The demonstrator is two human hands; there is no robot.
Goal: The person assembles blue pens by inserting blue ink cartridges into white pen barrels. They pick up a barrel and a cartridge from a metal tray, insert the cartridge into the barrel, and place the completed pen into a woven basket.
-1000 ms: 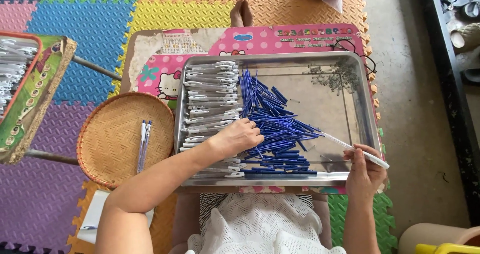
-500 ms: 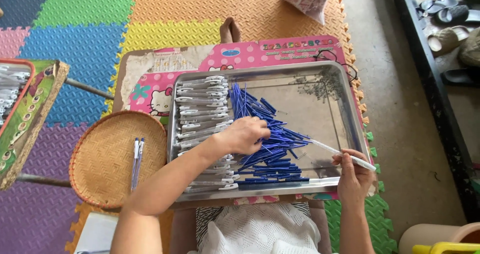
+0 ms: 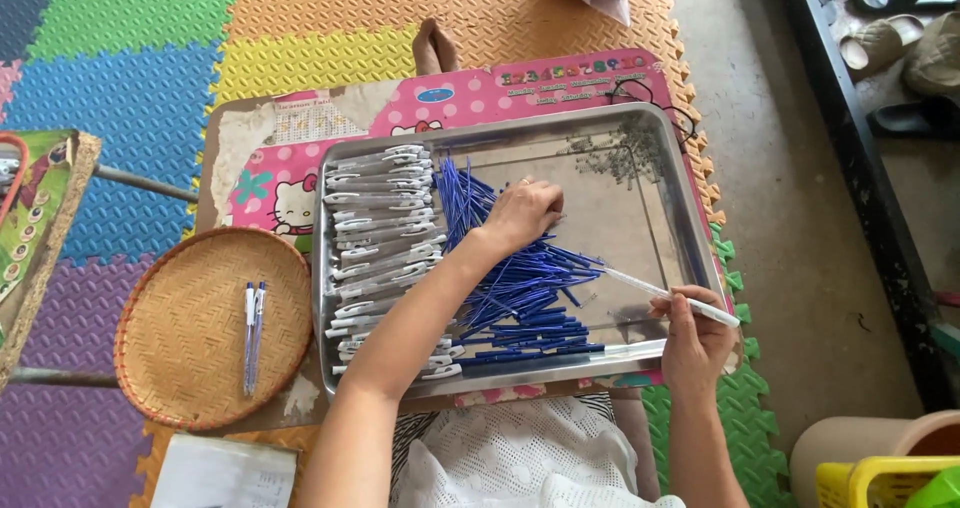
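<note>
Head view looks straight down at a person sitting on the floor with a shiny metal tray (image 3: 690, 218) on a low pink surface (image 3: 560, 83).

Left hand (image 3: 520, 213) reaches over the tray and rests on the top of a heap of thin blue refills (image 3: 520, 288). Its fingers are curled down onto the heap, and I cannot tell if they pinch one — the back of the hand hides the tips. Right hand (image 3: 695, 333) sits at the tray's near right edge and pinches one white pen barrel (image 3: 670, 296) between thumb and fingers. That barrel is long and thin; it slants up and to the left, with its free end pointing at the blue heap.

So the blue refills lie to the left of the right hand, just past the barrel's tip, and the left hand is the nearer one — it is already touching them. Most refills lie fanned out, pointing left to right.

More white pen barrels (image 3: 385, 233) are stacked down the tray's left side. Beside the tray sits a round woven basket (image 3: 160, 368) with two finished pens (image 3: 253, 333) in it. Colourful foam mats (image 3: 120, 58) cover the floor.
</note>
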